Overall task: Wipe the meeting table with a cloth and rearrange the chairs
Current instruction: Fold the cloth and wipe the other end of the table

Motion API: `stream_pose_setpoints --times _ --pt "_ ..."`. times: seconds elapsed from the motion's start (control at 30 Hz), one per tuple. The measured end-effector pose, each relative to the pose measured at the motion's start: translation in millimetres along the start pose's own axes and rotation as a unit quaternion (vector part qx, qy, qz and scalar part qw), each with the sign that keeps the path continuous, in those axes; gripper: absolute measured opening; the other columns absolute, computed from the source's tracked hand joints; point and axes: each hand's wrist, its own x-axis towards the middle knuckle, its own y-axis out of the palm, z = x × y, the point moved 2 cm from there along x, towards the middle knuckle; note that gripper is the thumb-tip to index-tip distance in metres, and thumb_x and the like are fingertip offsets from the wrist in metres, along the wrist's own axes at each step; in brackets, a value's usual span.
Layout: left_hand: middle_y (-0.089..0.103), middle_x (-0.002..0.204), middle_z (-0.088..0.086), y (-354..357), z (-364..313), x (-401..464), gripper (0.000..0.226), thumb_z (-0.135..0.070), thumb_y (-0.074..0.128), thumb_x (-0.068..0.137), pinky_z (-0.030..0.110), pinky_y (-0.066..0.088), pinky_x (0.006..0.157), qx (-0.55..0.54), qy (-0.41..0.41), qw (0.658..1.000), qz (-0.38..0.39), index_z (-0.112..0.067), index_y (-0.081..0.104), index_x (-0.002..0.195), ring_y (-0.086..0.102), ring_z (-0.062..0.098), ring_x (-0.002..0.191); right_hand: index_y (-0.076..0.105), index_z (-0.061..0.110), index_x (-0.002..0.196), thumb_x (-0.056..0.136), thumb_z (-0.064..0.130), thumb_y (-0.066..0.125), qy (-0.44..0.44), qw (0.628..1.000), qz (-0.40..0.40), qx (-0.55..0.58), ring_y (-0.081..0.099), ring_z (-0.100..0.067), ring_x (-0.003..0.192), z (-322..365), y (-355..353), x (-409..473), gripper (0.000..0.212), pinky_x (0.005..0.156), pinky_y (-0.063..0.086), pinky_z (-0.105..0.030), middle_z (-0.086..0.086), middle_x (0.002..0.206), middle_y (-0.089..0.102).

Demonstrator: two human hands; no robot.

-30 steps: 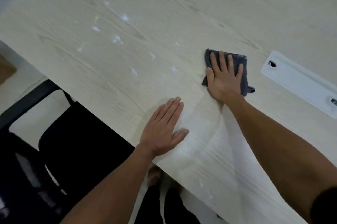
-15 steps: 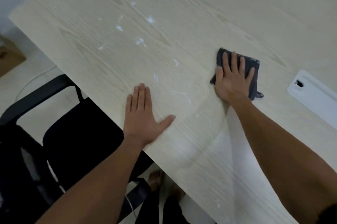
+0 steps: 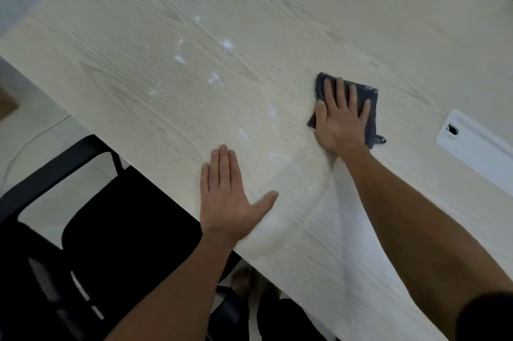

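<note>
Fingers, right hand (image 3: 342,115): spread flat and pressed down on the cloth, not curled around it; fingertips (image 3: 339,82) reaching near the far edge of the fabric, thumb along its left side.
Fingers, left hand (image 3: 226,201): laid flat and close together on bare wood, thumb splayed out to the right; gripping nothing.
Cloth (image 3: 370,107): dark grey, soft, folded to a rough square, flat on the table under the right palm; small loop sticking out at the near right corner.
Table (image 3: 277,7): pale laminate with printed wood grain, long straight lines and oval knots; smooth, faintly glossy.
Marks (image 3: 226,45): whitish smears and specks scattered across the top, left of the cloth and beyond the left hand.
Wiped band (image 3: 302,201): paler curved streak with a wet sheen, running between the two forearms toward the near edge.
Cable cover (image 3: 472,143): white, smooth, rounded rectangle set into the top, right of the cloth and apart from it; small dark slot near its left end.
Chair (image 3: 116,218): black, padded seat tucked partly under the near edge, slim dark armrest bar to the left.
Floor (image 3: 33,129): light tiles, thin pale cord curving across.
Feet (image 3: 241,276): bare, partly seen below the table edge.
</note>
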Motion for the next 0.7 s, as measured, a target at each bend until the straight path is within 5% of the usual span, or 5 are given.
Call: stream_pose_setpoints --times 0.1,0.3,0.43,0.53,0.7 --pt "0.006 0.175 0.015 2.1 1.0 0.0 0.127 -0.091 0.045 0.083 0.051 0.007 0.131 -0.003 0.004 1.0 -0.011 0.001 0.014 0.165 0.0 0.026 0.163 -0.004 0.032 0.168 0.109 0.05 0.007 -0.018 1.0 -0.009 0.009 -0.01 -0.024 0.162 55.9 3.4 42.0 0.062 0.127 -0.01 -0.06 0.003 0.177 -0.008" --pt "0.002 0.176 0.015 2.0 2.2 1.3 0.127 -0.092 0.042 0.083 0.052 0.007 0.131 0.021 -0.002 1.0 0.008 0.0 0.011 0.165 -0.002 0.026 0.163 0.01 0.033 0.168 0.111 0.05 0.011 -0.262 0.963 0.028 -0.059 -0.001 -0.021 0.163 85.1 23.6 -8.9 0.06 0.129 -0.006 -0.054 0.006 0.177 0.005" --pt "0.004 0.175 0.016 1.7 1.8 0.8 0.126 -0.09 0.046 0.083 0.053 0.008 0.131 0.018 0.003 1.0 -0.003 0.001 0.014 0.165 0.0 0.027 0.163 0.007 0.035 0.168 0.11 0.051 0.011 -0.188 0.98 0.025 -0.051 -0.003 -0.02 0.163 48.1 9.0 9.0 0.06 0.129 -0.007 -0.053 0.008 0.177 0.003" --pt "0.007 0.175 0.016 3.1 2.0 1.8 0.127 -0.091 0.045 0.083 0.052 0.009 0.131 0.027 0.005 1.0 -0.006 0.001 0.015 0.164 0.001 0.027 0.163 0.002 0.032 0.169 0.109 0.05 0.007 -0.103 0.995 -0.003 -0.015 -0.005 -0.024 0.163 84.3 3.9 60.4 0.062 0.128 -0.008 -0.058 0.004 0.177 -0.003" --pt "0.001 0.176 0.014 2.4 2.4 2.8 0.125 -0.091 0.037 0.085 0.05 0.004 0.132 0.039 -0.005 0.999 0.025 -0.001 0.008 0.166 -0.005 0.025 0.163 0.008 0.032 0.169 0.112 0.049 0.012 -0.262 0.963 0.026 -0.05 -0.001 -0.023 0.163 115.5 17.7 33.8 0.06 0.129 -0.007 -0.054 0.005 0.177 0.004"
